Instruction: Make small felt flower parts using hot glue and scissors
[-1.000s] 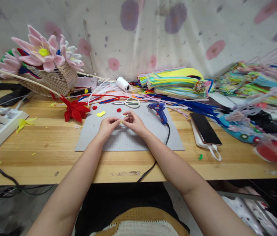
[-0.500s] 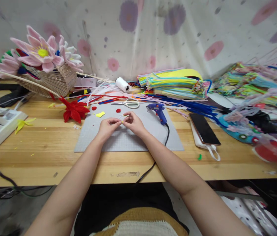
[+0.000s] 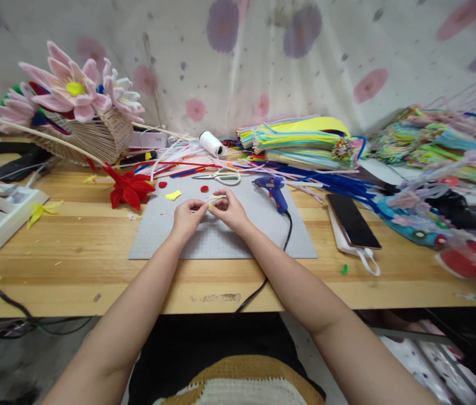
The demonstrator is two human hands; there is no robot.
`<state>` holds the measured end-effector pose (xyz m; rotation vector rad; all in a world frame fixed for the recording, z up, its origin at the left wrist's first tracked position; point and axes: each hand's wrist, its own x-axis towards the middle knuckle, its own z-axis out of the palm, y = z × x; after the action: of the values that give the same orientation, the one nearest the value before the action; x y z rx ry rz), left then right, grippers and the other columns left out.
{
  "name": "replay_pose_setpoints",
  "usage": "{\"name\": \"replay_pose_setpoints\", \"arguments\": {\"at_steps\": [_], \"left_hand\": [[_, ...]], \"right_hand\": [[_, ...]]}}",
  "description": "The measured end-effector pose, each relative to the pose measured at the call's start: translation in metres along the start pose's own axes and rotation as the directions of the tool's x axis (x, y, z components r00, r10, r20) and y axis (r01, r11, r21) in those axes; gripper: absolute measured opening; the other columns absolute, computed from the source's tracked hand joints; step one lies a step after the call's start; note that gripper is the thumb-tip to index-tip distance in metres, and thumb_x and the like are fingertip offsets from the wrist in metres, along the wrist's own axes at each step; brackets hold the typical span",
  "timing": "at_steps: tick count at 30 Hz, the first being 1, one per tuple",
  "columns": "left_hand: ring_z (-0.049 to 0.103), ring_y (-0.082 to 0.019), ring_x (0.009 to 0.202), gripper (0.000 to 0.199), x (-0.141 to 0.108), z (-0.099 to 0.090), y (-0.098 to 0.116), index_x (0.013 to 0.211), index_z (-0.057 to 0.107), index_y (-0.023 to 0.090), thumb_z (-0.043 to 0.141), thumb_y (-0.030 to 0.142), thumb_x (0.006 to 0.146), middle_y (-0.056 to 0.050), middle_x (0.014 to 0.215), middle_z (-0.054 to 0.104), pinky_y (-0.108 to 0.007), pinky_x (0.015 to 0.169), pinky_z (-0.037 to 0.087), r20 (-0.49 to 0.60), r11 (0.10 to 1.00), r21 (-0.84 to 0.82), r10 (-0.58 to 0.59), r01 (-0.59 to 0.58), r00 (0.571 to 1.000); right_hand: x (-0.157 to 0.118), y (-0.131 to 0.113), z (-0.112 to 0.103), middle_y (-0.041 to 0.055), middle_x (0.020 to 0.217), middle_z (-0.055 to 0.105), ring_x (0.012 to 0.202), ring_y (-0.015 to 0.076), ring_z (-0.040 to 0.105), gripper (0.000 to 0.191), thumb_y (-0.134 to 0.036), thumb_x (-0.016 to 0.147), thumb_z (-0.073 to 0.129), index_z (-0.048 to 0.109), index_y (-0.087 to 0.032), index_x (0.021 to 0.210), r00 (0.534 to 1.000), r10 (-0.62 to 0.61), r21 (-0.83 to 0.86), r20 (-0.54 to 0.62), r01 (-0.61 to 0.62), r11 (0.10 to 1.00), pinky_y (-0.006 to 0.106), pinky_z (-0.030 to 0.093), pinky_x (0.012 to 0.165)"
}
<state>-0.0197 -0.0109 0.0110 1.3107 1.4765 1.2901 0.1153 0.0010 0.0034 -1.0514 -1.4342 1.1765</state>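
Above the grey cutting mat [image 3: 153,242], my left hand [image 3: 188,218] and my right hand [image 3: 230,212] meet fingertip to fingertip. Both are closed in a pinch on a small yellow-and-white piece [image 3: 210,205] with thin pale strands. The fingers cover most of it, so its kind is unclear. Beyond my hands lie a small red disc [image 3: 205,189], a yellow scrap [image 3: 174,195] and scissors [image 3: 227,178]. A blue glue gun [image 3: 275,192] rests on the mat to the right. Left of the mat, a red fuzzy flower [image 3: 130,188] lies on a long stick.
Pipe cleaner bundles [image 3: 301,140] and a white thread spool [image 3: 211,144] line the back. A phone [image 3: 353,221] lies at right, the glue gun's cord [image 3: 259,289] crosses the front edge. At left are a basket of pink flowers [image 3: 75,90] and a white tray [image 3: 18,216].
My hands stay together over the mat with only slight finger movement. My left hand has shifted a little to the right. Nothing else on the table has visibly moved.
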Motion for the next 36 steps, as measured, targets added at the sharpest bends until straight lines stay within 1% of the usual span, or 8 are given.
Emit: {"name": "replay_pose_setpoints", "arguments": {"at_steps": [5, 10, 12, 16, 18, 22, 26, 36], "left_hand": [[0.051, -0.010, 0.052, 0.032, -0.0008, 0.0020, 0.0007, 0.069, 0.068, 0.015, 0.072, 0.042, 0.054, -0.001, 0.059, 0.062, -0.023, 0.050, 0.040, 0.039, 0.994, -0.092, -0.061, 0.064, 0.997], [0.055, -0.012, 0.059, 0.040, -0.0020, -0.0018, 0.0063, 0.076, 0.070, 0.014, 0.070, 0.050, 0.057, -0.003, 0.064, 0.064, -0.024, 0.054, 0.044, 0.084, 0.980, -0.165, -0.098, 0.111, 0.992], [0.057, -0.013, 0.062, 0.037, -0.0018, -0.0034, 0.0064, 0.077, 0.071, 0.015, 0.069, 0.048, 0.060, -0.003, 0.069, 0.066, -0.025, 0.057, 0.045, 0.103, 0.989, -0.128, -0.062, 0.075, 0.993], [0.061, -0.016, 0.076, 0.020, -0.0016, -0.0043, 0.0044, 0.071, 0.071, 0.018, 0.068, 0.035, 0.063, -0.004, 0.078, 0.069, -0.028, 0.072, 0.046, 0.098, 0.990, 0.019, 0.136, -0.139, 0.986], [0.061, -0.016, 0.077, 0.014, -0.0018, -0.0034, 0.0046, 0.067, 0.071, 0.019, 0.066, 0.032, 0.065, -0.004, 0.078, 0.070, -0.028, 0.075, 0.046, 0.062, 0.981, 0.056, 0.183, -0.187, 0.981], [0.056, -0.013, 0.063, 0.016, -0.0023, 0.0002, 0.0073, 0.068, 0.070, 0.017, 0.067, 0.032, 0.064, -0.002, 0.067, 0.066, -0.026, 0.063, 0.044, -0.032, 0.999, -0.036, -0.001, -0.001, 0.999], [0.043, -0.008, 0.049, 0.023, -0.0006, 0.0029, 0.0074, 0.070, 0.070, 0.015, 0.071, 0.034, 0.058, 0.001, 0.056, 0.058, -0.023, 0.050, 0.036, -0.044, 0.962, -0.204, -0.193, 0.180, 0.980], [0.041, -0.005, 0.051, 0.037, 0.0002, 0.0044, 0.0062, 0.062, 0.066, 0.012, 0.082, 0.036, 0.039, 0.001, 0.056, 0.055, -0.020, 0.046, 0.028, 0.000, 0.854, -0.452, -0.287, 0.256, 0.958]], "right_hand": [[0.0026, 0.0019, 0.0015, -0.0069, 0.067, 0.057, 0.062, 0.0091, 0.056, 0.038, -0.030, 0.063, 0.064, 0.044, -0.021, 0.094, 0.998, 0.019, 0.019, -0.057, -0.018, 1.000, 0.026, 0.045, 0.067], [0.0035, -0.0002, -0.0019, -0.0077, 0.066, 0.057, 0.058, 0.0083, 0.053, 0.038, -0.030, 0.062, 0.064, 0.043, -0.022, 0.092, 0.999, 0.023, 0.018, -0.029, -0.022, 1.000, 0.025, 0.043, 0.062], [0.0029, -0.0015, -0.0024, -0.0077, 0.066, 0.057, 0.058, 0.0084, 0.053, 0.037, -0.030, 0.062, 0.063, 0.042, -0.022, 0.092, 1.000, 0.015, 0.006, -0.010, -0.015, 1.000, 0.025, 0.043, 0.062], [0.0017, -0.0031, -0.0011, -0.0069, 0.065, 0.058, 0.060, 0.0089, 0.054, 0.037, -0.032, 0.063, 0.063, 0.042, -0.022, 0.092, 1.000, -0.011, -0.049, -0.013, 0.011, 0.999, 0.026, 0.043, 0.065], [0.0016, -0.0035, -0.0004, -0.0070, 0.066, 0.058, 0.060, 0.0089, 0.054, 0.037, -0.032, 0.063, 0.063, 0.042, -0.022, 0.092, 1.000, -0.018, -0.053, -0.019, 0.017, 0.998, 0.026, 0.043, 0.065], [0.0023, -0.0045, 0.0002, -0.0074, 0.067, 0.057, 0.060, 0.0085, 0.054, 0.039, -0.029, 0.062, 0.063, 0.042, -0.022, 0.094, 0.999, -0.010, -0.025, -0.043, 0.009, 1.000, 0.025, 0.043, 0.064], [0.0030, -0.0056, 0.0004, -0.0086, 0.065, 0.054, 0.060, 0.0079, 0.053, 0.039, -0.028, 0.060, 0.064, 0.043, -0.022, 0.092, 0.999, 0.015, 0.048, -0.048, -0.013, 0.999, 0.025, 0.043, 0.062], [0.0030, -0.0005, 0.0025, -0.0074, 0.070, 0.058, 0.065, 0.0090, 0.057, 0.043, -0.032, 0.060, 0.067, 0.043, -0.023, 0.094, 1.000, 0.022, 0.147, 0.004, -0.022, 0.989, 0.027, 0.045, 0.068]]}}
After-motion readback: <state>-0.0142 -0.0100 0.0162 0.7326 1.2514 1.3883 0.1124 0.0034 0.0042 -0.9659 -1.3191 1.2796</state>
